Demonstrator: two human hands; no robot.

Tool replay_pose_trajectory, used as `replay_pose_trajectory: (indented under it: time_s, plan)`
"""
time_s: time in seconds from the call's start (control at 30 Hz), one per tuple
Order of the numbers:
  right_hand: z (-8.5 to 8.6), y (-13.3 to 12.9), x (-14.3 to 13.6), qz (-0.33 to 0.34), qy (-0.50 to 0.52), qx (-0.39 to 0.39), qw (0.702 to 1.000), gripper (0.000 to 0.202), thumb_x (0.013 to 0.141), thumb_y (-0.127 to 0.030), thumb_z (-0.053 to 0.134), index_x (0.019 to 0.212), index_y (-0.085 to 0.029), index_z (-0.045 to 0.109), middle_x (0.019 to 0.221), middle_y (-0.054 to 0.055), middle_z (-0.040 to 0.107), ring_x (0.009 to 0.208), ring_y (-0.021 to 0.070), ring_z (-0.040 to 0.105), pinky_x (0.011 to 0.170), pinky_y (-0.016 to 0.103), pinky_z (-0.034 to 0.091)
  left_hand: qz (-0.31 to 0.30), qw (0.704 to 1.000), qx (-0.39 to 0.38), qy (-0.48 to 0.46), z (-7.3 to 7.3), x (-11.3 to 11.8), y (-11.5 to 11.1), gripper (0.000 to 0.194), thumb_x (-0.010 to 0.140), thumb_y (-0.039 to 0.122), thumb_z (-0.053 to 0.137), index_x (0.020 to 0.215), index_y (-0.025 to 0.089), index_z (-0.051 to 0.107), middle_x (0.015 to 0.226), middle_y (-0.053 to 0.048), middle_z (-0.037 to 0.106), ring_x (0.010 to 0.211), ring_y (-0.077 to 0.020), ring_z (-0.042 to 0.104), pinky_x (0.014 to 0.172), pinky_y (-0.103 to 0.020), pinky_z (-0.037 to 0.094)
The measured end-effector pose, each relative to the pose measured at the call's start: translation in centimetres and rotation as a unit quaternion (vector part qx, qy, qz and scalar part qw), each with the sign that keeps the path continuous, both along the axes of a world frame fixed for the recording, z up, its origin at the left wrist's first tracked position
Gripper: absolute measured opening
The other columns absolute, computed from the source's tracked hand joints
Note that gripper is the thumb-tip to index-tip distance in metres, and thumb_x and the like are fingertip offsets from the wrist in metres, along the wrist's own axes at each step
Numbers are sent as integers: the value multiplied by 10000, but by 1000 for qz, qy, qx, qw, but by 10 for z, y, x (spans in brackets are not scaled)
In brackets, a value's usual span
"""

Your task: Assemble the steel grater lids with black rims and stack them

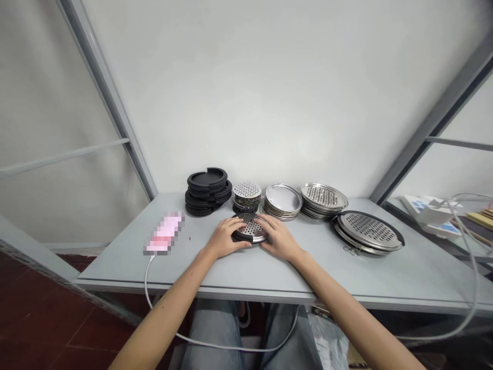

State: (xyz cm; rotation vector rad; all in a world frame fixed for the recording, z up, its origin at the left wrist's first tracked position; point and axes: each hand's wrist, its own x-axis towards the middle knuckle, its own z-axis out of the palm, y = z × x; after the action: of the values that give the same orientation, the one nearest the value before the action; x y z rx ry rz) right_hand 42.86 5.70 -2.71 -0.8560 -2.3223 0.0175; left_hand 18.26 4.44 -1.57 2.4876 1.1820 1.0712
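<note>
In the head view, a round metal grater disc (253,226) with a black rim lies flat on the table in front of me. My left hand (225,239) grips its left side, fingers over the top and thumb along the near edge. From the right, my right hand (281,239) clasps the same disc, fingertips on the perforated face. Just behind stand a stack of small perforated discs (247,190) and a stack of shiny round metal trays (284,198). Black ring-shaped bases (208,180) are piled to the left of these.
Larger grater plates (324,196) are stacked at the back right, and more with a black rim (372,230) lie nearer. A blurred pink phone (165,232) with a white cable (146,280) sits at left. Grey frame posts (111,97) flank the grey table (127,267).
</note>
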Motion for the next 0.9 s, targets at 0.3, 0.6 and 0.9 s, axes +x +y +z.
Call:
replay_pose_trajectory:
  time_s: [0.3,0.6,0.9]
  plan:
    - [1,1,1,43,7,-17,999,486,879,-238,573,1364,-254,533,1329,99,605,1240,285,539,1033,507,448,-20,1000,5,-21,1,-1,1,644,640,533,820,1176,218,652,1237,-114,647,1203,-310,552,1045,-492,421]
    - [1,-1,2,8,89,-23,996,456,872,-260,580,1325,-226,539,1326,132,582,1222,274,551,1019,481,475,-19,998,12,-54,3,1,1,475,740,463,775,1137,219,678,1192,-110,674,1139,-281,596,1015,-473,452]
    - [6,-2,4,-25,110,12,993,591,845,-398,658,1387,-228,495,1359,134,566,1272,299,512,1074,512,421,-3,996,30,-81,2,1,3,407,783,449,741,1106,208,685,1138,-101,696,1067,-272,615,969,-458,464]
